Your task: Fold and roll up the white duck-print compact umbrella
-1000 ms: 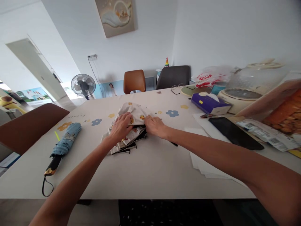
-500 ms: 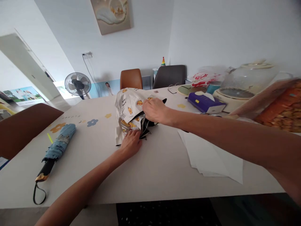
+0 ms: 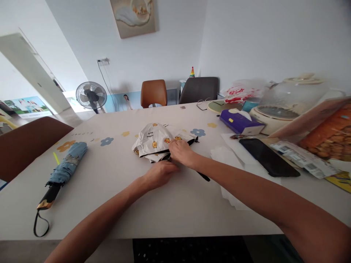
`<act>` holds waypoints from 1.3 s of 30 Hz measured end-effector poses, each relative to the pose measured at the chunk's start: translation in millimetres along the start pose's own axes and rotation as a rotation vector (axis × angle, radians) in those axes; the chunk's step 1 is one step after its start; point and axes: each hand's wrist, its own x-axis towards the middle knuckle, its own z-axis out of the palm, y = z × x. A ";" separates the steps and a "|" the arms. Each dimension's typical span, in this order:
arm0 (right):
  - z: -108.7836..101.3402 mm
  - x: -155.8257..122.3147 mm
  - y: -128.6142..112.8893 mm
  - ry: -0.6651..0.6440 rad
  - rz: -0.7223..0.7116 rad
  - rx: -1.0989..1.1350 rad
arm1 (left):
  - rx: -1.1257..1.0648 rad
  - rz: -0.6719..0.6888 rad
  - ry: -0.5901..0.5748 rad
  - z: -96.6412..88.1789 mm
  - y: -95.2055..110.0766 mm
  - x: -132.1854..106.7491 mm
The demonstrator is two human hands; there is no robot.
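A white umbrella (image 3: 153,140) printed with small yellow figures and lined in black lies crumpled in the middle of the table (image 3: 164,204). My right hand (image 3: 181,152) rests on its near right edge, fingers closed on a fold of the canopy. Just below it, my left hand (image 3: 160,173) is curled over the umbrella's near end, where the black ribs gather; what it grips is hidden under the fingers. A black strap or handle part (image 3: 204,177) sticks out to the right under my right wrist.
A folded blue umbrella (image 3: 64,170) with a black handle and loop lies at the left. White paper sheets (image 3: 227,155), a black phone (image 3: 268,160), a purple tissue box (image 3: 240,122), a cooker (image 3: 285,109) and snack packets (image 3: 326,135) crowd the right side. Brown chairs (image 3: 30,142) stand around.
The white umbrella, lifted and spread half a second ago, now lies flat on the table. My right hand came down with it; my left hand shifted right to the umbrella's near end.
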 end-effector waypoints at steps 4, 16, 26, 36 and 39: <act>-6.6 7.9 -13.2 -0.046 -0.017 0.078 | -0.051 -0.074 0.389 -21.9 0.7 -4.2; -6.0 -7.0 -44.6 -0.081 -0.080 0.367 | 0.006 -0.286 0.433 -7.6 -67.7 7.4; 10.0 -9.2 -25.3 -0.086 0.022 0.645 | 0.274 -0.677 0.566 -0.9 -51.9 2.1; -3.2 -18.9 -84.8 -0.086 0.189 0.642 | -0.172 -0.529 0.197 -27.8 -85.4 -3.5; -10.6 -14.7 -83.7 -0.089 0.169 0.593 | -0.103 -0.566 0.256 -31.1 -89.8 -3.6</act>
